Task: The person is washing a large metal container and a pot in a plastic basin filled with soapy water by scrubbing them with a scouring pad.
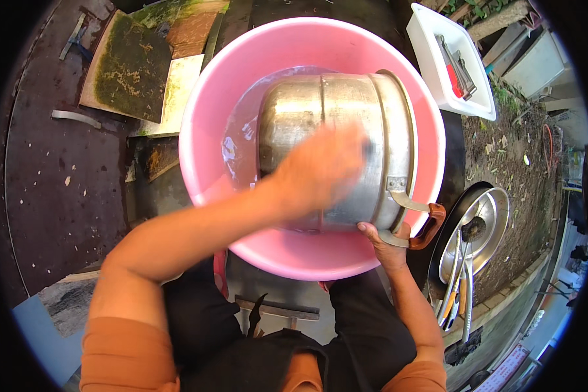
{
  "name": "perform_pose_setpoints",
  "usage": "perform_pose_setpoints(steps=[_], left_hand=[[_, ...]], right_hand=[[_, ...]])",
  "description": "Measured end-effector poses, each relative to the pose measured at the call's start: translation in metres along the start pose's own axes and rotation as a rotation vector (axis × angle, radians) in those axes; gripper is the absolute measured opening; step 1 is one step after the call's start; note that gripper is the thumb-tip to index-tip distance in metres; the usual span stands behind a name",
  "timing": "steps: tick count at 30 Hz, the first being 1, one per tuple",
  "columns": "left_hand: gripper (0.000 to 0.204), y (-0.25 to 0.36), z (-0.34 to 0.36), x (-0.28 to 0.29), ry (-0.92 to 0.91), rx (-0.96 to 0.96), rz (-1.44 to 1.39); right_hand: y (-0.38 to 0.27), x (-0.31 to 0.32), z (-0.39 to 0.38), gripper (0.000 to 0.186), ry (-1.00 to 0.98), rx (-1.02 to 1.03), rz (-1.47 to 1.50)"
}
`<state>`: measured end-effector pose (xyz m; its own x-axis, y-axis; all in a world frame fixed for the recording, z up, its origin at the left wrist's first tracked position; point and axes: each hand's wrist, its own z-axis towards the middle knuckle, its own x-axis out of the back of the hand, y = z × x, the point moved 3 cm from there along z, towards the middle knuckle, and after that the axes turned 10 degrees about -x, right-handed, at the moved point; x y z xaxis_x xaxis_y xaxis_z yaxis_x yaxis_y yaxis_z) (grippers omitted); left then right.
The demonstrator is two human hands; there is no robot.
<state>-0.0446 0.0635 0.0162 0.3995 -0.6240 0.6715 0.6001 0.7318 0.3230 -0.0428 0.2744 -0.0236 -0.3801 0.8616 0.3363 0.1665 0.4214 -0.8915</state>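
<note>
A large metal pot (349, 95) lies on its side in a pink basin (431, 170), its rim to the right. Soapy water (238, 130) shows left of it. Across the pot's wall, my left hand (323, 170) is closed and blurred by motion, with a small dark thing at its fingers that I cannot make out. My right hand (387, 245) grips the pot by its lower right edge, beside the brown-gripped side handle (431, 225). My right thumb rests on the metal, and the other fingers are mostly hidden.
To the right sit a dark pan and a shiny metal pan (500, 219) with a ladle (473, 228) and other long-handled utensils. A white tub (431, 72) holds several tools at upper right. Mossy boards (134, 72) lean at upper left, by a dark panel (52, 189).
</note>
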Motion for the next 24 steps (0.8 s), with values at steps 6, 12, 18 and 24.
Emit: perform_pose_setpoints(steps=[6,12,18,24], left_hand=[[0.013,-0.053,0.024,0.010,-0.114,0.244,0.048],[0.008,0.033,-0.005,-0.013,-0.114,-0.116,0.087],[0.009,-0.035,0.029,0.001,-0.134,0.137,0.146],[0.010,0.030,-0.014,-0.003,-0.215,-0.091,0.056]], right_hand=[[0.002,-0.004,-0.001,0.027,-0.061,-0.052,-0.122],[0.019,0.005,-0.003,0.028,-0.010,0.019,0.014],[0.010,-0.001,0.002,0.033,-0.121,-0.087,-0.098],[0.014,0.003,-0.003,0.029,-0.033,0.061,-0.006]])
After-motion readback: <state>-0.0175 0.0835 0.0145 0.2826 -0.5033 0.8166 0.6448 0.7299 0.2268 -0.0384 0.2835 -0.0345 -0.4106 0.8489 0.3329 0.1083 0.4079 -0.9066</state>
